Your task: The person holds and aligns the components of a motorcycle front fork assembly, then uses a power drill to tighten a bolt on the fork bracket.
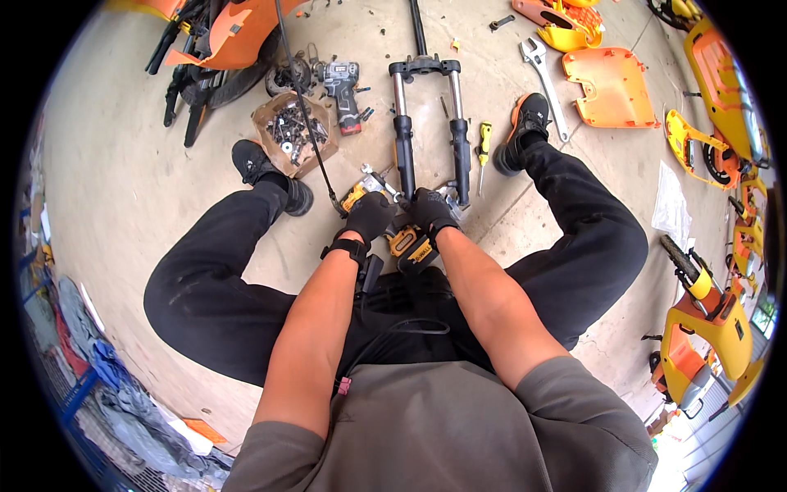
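Note:
Both my hands wear black gloves and are close together at the lower end of a black-and-silver suspension fork (pixel 403 135) lying on the floor. My left hand (pixel 370 216) is closed, its fingers curled out of sight beside a small wrench (pixel 384 180) and a yellow-and-black tool (pixel 354 197). My right hand (pixel 431 210) is closed at the foot of the fork's left leg; what its fingers hold is hidden. Under and between my hands lies a yellow-and-black power tool (pixel 403 241) with its battery towards me, partly covered.
An open cardboard box of screws (pixel 287 131) stands by my left shoe, near a grey cordless driver (pixel 342 97). Right of the fork lie a yellow screwdriver (pixel 484 146), an adjustable wrench (pixel 548 86) and an orange panel (pixel 611 86). Yellow scooter-like bodies (pixel 707 328) line the right.

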`<state>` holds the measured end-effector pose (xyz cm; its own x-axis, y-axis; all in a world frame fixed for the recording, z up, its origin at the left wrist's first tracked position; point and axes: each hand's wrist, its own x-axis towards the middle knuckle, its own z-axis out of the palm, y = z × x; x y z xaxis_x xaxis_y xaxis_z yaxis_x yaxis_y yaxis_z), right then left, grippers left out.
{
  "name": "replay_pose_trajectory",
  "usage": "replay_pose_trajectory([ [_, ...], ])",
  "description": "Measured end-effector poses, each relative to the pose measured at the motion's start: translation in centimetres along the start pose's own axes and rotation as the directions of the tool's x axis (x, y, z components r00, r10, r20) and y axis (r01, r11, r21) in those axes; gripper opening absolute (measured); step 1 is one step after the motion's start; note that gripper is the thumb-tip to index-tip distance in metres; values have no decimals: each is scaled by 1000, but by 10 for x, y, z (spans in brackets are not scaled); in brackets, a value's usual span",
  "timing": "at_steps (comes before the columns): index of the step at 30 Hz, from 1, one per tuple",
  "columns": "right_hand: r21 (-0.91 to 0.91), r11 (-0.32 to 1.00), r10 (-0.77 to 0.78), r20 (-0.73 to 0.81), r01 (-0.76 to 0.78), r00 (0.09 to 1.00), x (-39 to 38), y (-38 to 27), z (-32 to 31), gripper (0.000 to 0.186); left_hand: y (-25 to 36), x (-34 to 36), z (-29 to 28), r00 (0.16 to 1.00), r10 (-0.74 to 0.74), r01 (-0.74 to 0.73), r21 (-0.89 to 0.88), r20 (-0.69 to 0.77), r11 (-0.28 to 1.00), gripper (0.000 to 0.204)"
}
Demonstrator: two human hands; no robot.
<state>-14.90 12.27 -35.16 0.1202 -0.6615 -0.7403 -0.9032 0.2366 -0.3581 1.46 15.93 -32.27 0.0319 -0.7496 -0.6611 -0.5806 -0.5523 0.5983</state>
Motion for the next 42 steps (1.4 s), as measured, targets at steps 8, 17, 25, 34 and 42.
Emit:
replay_pose_trajectory([
  [8, 17, 999, -37, -21, 37, 999, -1, -1, 2, 50, -6, 7, 6, 1000, 9, -8, -29, 13, 1000, 31],
  [17, 16, 999, -42, -7, 42, 999, 1, 2, 1, 53, -10, 11, 11, 998, 69, -69, 33, 7, 997, 30],
  [25, -68, 987, -134, 153, 146, 979, 41, 47, 7, 42, -7, 15, 14, 996, 87, -87, 40, 2, 995, 31],
  [34, 96, 995, 31, -135, -18, 990, 39, 67, -6, 34, 8, 9, 9, 997, 66, -68, 23, 44, 997, 33],
  [42, 215, 974, 128, -280, -67, 952, 26, 65, -28, 32, 0, 13, 16, 993, 121, -121, 35, 1, 992, 31],
])
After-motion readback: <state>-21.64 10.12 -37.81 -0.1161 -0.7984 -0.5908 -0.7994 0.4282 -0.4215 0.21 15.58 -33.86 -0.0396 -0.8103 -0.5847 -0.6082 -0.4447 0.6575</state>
